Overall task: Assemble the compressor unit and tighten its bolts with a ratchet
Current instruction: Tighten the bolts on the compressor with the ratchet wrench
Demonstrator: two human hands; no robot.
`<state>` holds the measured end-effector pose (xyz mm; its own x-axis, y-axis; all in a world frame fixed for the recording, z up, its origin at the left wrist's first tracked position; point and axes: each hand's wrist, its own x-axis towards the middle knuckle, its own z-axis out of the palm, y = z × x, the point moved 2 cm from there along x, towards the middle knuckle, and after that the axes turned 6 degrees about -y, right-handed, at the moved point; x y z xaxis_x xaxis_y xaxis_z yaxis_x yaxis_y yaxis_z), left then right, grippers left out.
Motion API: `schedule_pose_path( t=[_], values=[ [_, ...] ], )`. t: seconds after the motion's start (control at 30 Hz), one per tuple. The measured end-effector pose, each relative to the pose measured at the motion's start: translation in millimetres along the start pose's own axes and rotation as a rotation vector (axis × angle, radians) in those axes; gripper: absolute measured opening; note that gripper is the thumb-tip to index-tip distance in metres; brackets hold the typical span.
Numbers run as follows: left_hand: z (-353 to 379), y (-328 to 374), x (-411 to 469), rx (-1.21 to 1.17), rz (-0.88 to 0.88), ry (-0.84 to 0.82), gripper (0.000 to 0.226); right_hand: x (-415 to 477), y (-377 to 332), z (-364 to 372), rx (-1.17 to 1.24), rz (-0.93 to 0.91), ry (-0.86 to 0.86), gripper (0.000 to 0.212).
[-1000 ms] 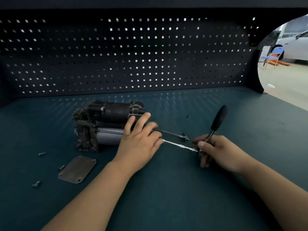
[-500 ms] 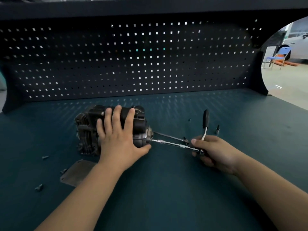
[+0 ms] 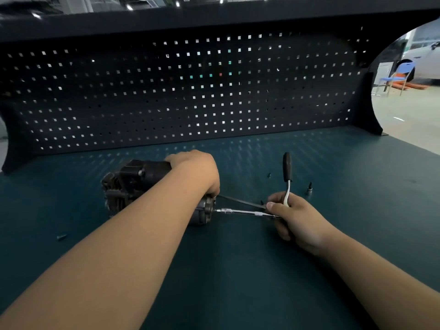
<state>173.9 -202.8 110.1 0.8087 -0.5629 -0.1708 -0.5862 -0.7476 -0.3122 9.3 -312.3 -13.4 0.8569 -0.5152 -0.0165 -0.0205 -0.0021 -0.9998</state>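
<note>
The dark compressor unit (image 3: 133, 182) lies on its side on the teal bench, left of centre. My left hand (image 3: 197, 170) is curled over its top at the right end and holds it down; my forearm hides much of the body. My right hand (image 3: 292, 215) grips the head of the ratchet (image 3: 287, 170), whose black handle stands upright. A slim chrome extension bar (image 3: 242, 212) runs from the ratchet head leftward into the compressor's end face (image 3: 209, 207). A second thin dark rod (image 3: 240, 200) lies just behind the bar.
A small socket bit (image 3: 309, 187) stands right of the ratchet, and a tiny dark piece (image 3: 269, 174) lies behind it. A loose bolt (image 3: 62, 236) lies at the front left. The black pegboard (image 3: 190, 96) walls off the back of the bench.
My left hand has slid from the front of the compressor up over its top right end. The camera has come closer, and the flat cover plate at the left is now hidden under my forearm.
</note>
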Motion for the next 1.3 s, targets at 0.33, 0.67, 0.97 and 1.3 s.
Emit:
schedule_pose_path(
  t=[0.33,0.67,0.97,1.3],
  values=[
    [0.2,0.1,-3.2,-0.02,-0.004,-0.005,0.049,-1.9,-40.6,-7.2,-0.27,-0.025,-0.173,0.026],
    [82.1,-32.2,-44.5,-0.223,0.602,0.883,0.047,-13.8,-18.6,5.9,0.095,0.29,-0.085,0.03],
    [122.4,-12.7,-32.2,-0.158,0.499,0.995,0.034,-14.5,-11.7,7.4,0.079,0.324,-0.088,0.021],
    [123.5,-10.3,-30.8,-0.12,0.428,1.055,0.031,-21.5,-13.2,-14.9,-0.309,-0.007,-0.124,0.038]
  ],
)
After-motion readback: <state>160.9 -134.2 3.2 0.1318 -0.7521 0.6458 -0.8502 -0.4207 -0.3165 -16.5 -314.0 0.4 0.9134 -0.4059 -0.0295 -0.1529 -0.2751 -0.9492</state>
